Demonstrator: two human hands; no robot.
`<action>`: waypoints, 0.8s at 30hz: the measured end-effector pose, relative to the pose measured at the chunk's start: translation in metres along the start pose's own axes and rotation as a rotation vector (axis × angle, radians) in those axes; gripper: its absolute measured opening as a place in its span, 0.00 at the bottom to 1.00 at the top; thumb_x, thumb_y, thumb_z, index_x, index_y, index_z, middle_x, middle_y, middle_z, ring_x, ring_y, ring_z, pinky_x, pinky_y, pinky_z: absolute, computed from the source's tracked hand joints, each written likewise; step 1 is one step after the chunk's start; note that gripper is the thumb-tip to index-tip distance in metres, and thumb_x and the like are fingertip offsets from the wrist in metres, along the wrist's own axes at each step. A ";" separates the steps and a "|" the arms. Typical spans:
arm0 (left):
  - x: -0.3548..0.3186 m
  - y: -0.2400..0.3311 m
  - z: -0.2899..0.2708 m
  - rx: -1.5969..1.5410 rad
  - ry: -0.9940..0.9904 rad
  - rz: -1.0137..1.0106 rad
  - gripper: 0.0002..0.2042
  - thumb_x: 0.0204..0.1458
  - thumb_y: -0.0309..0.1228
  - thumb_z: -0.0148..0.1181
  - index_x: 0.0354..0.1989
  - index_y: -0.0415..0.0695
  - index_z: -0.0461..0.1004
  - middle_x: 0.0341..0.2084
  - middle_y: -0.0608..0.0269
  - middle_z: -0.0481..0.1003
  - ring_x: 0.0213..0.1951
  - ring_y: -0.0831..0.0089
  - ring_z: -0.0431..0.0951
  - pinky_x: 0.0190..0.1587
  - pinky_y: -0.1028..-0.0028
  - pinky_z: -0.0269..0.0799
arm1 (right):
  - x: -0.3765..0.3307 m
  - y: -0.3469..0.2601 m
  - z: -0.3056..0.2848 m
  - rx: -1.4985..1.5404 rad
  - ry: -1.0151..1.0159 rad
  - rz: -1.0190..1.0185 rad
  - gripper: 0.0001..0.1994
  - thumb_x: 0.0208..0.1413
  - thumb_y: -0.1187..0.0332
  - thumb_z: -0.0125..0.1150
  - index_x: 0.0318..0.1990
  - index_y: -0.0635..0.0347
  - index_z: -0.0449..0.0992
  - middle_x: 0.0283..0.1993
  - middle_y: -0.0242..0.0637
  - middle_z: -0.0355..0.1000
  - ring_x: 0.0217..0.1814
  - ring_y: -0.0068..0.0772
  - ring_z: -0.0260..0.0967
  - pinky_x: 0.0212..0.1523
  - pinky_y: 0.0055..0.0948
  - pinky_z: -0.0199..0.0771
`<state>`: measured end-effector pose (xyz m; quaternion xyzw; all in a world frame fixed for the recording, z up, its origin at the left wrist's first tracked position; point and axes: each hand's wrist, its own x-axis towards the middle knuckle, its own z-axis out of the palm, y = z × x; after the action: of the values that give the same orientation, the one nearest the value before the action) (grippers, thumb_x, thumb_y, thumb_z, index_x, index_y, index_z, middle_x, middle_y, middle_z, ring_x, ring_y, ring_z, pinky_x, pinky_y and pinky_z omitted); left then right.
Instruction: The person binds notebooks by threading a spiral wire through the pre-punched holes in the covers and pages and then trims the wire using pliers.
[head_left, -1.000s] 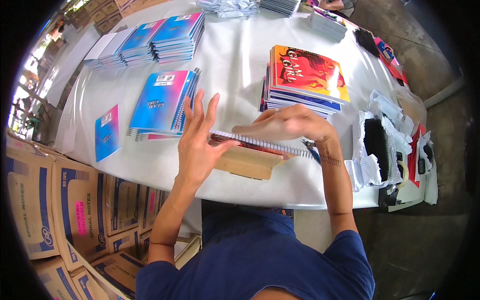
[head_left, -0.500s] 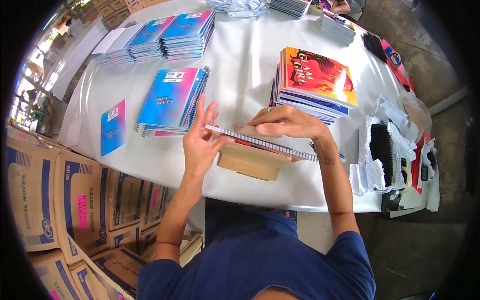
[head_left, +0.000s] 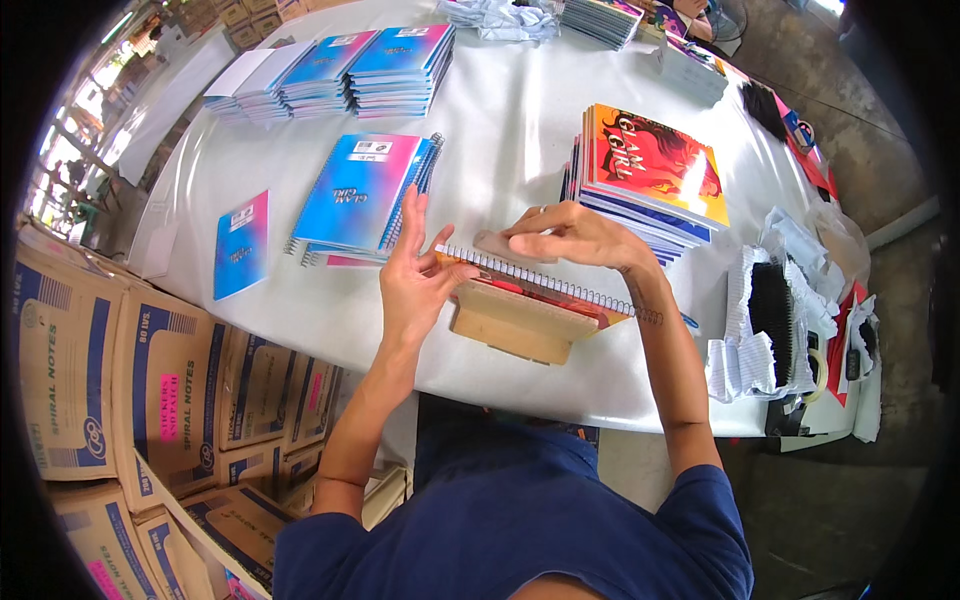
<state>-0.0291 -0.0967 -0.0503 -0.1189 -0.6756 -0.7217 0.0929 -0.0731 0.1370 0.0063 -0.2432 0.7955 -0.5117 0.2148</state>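
Observation:
A spiral-bound notebook (head_left: pixel 560 292) stands on edge over a small wooden block (head_left: pixel 515 325) near the table's front edge. My left hand (head_left: pixel 415 280) presses flat against the notebook's left end, fingers spread upward. My right hand (head_left: pixel 570 235) rests on top of the wire spiral, fingers curled over a thin brown strip. The notebook's cover shows red and orange beneath the spiral.
A white-covered table (head_left: pixel 500 130) holds blue notebook stacks (head_left: pixel 365 195) to the left, more blue stacks (head_left: pixel 340 70) at the back, and an orange-covered stack (head_left: pixel 650 170) to the right. Paper scraps and black combs (head_left: pixel 775 320) lie at the right. Cardboard boxes (head_left: pixel 130 390) stand lower left.
My left hand has lowered against the notebook's left end. My right hand slid left along the spiral. The view shifted slightly.

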 end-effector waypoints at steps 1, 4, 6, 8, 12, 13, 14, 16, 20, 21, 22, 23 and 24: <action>0.002 -0.005 0.000 0.020 -0.001 0.043 0.53 0.39 0.08 0.66 0.73 0.53 0.44 0.70 0.49 0.51 0.60 0.60 0.68 0.48 0.74 0.80 | -0.001 0.006 -0.004 0.156 0.002 0.004 0.34 0.53 0.39 0.60 0.44 0.69 0.81 0.39 0.43 0.77 0.44 0.32 0.71 0.47 0.30 0.70; 0.003 -0.004 0.000 -0.049 -0.025 0.005 0.49 0.41 0.14 0.69 0.72 0.49 0.46 0.70 0.49 0.51 0.60 0.60 0.68 0.52 0.69 0.77 | 0.004 0.008 0.001 0.074 0.046 0.009 0.35 0.53 0.37 0.59 0.47 0.66 0.80 0.45 0.48 0.78 0.47 0.38 0.72 0.49 0.33 0.71; 0.002 -0.004 -0.008 -0.046 -0.110 0.029 0.44 0.45 0.23 0.69 0.71 0.45 0.50 0.69 0.49 0.53 0.60 0.59 0.68 0.56 0.64 0.74 | 0.006 -0.012 0.008 -0.113 0.027 0.041 0.34 0.53 0.38 0.59 0.47 0.66 0.80 0.46 0.47 0.78 0.46 0.37 0.73 0.49 0.32 0.71; 0.010 -0.015 -0.018 0.003 -0.246 0.167 0.37 0.50 0.35 0.69 0.68 0.40 0.57 0.67 0.49 0.57 0.60 0.57 0.68 0.60 0.59 0.69 | -0.006 -0.011 0.004 -0.121 0.057 0.064 0.30 0.55 0.43 0.60 0.48 0.66 0.80 0.45 0.47 0.78 0.46 0.38 0.74 0.49 0.33 0.71; 0.025 0.004 -0.021 -0.088 -0.495 -0.130 0.30 0.56 0.50 0.60 0.56 0.34 0.72 0.60 0.48 0.68 0.57 0.60 0.73 0.60 0.60 0.66 | -0.048 0.021 -0.007 -0.327 0.161 0.091 0.21 0.55 0.56 0.63 0.48 0.64 0.79 0.42 0.47 0.77 0.46 0.42 0.74 0.49 0.34 0.72; 0.027 0.006 -0.020 -0.113 -0.475 -0.107 0.29 0.56 0.50 0.59 0.54 0.34 0.74 0.58 0.48 0.70 0.56 0.61 0.74 0.58 0.62 0.67 | -0.058 0.032 -0.006 -0.463 0.172 0.134 0.20 0.54 0.59 0.64 0.49 0.64 0.78 0.44 0.46 0.76 0.46 0.42 0.74 0.49 0.33 0.72; 0.031 0.010 -0.017 -0.137 -0.459 -0.086 0.28 0.57 0.51 0.57 0.51 0.34 0.75 0.56 0.48 0.72 0.55 0.62 0.75 0.57 0.64 0.68 | -0.070 0.049 -0.007 -0.597 0.186 0.179 0.19 0.53 0.63 0.65 0.50 0.64 0.77 0.45 0.45 0.76 0.46 0.43 0.73 0.49 0.33 0.72; 0.042 0.040 -0.020 -0.031 -0.269 0.075 0.28 0.57 0.50 0.58 0.49 0.33 0.76 0.56 0.48 0.72 0.52 0.59 0.77 0.52 0.67 0.73 | -0.093 0.085 0.006 -0.723 0.323 0.143 0.26 0.49 0.55 0.68 0.56 0.52 0.76 0.59 0.48 0.68 0.62 0.52 0.63 0.62 0.48 0.61; 0.035 0.110 -0.028 0.001 -0.066 0.164 0.26 0.55 0.43 0.60 0.56 0.34 0.72 0.56 0.50 0.72 0.57 0.61 0.73 0.55 0.68 0.71 | -0.137 0.092 0.027 -0.891 0.560 0.236 0.35 0.47 0.52 0.69 0.64 0.50 0.66 0.66 0.47 0.60 0.70 0.52 0.53 0.67 0.55 0.48; 0.021 0.117 -0.036 0.083 -0.134 0.070 0.25 0.54 0.37 0.61 0.57 0.35 0.71 0.57 0.51 0.71 0.59 0.63 0.71 0.59 0.68 0.66 | -0.152 0.100 0.029 -0.928 0.612 0.339 0.35 0.48 0.52 0.68 0.64 0.51 0.65 0.66 0.47 0.60 0.70 0.52 0.53 0.67 0.55 0.48; 0.009 0.116 -0.033 0.148 -0.251 0.081 0.25 0.52 0.33 0.62 0.59 0.35 0.70 0.58 0.51 0.71 0.62 0.62 0.68 0.62 0.66 0.63 | -0.164 0.109 0.032 -0.964 0.655 0.437 0.35 0.49 0.53 0.68 0.65 0.52 0.65 0.66 0.47 0.60 0.70 0.51 0.53 0.67 0.55 0.48; -0.003 0.114 -0.030 0.205 -0.370 0.100 0.26 0.51 0.29 0.63 0.60 0.36 0.69 0.58 0.52 0.71 0.64 0.62 0.66 0.64 0.64 0.60 | -0.175 0.119 0.037 -1.026 0.642 0.482 0.32 0.53 0.57 0.65 0.64 0.55 0.64 0.63 0.48 0.62 0.68 0.51 0.55 0.65 0.56 0.51; -0.015 0.099 -0.012 0.239 -0.546 0.225 0.28 0.49 0.28 0.64 0.61 0.37 0.68 0.58 0.51 0.71 0.65 0.60 0.64 0.65 0.60 0.58 | -0.178 0.130 0.042 -1.085 0.700 0.431 0.31 0.54 0.58 0.64 0.64 0.55 0.64 0.61 0.48 0.62 0.67 0.50 0.56 0.65 0.56 0.51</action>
<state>0.0134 -0.1155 0.0388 -0.3704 -0.7381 -0.5639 0.0005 0.0704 0.2615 -0.1129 0.0270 0.9929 -0.0346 -0.1105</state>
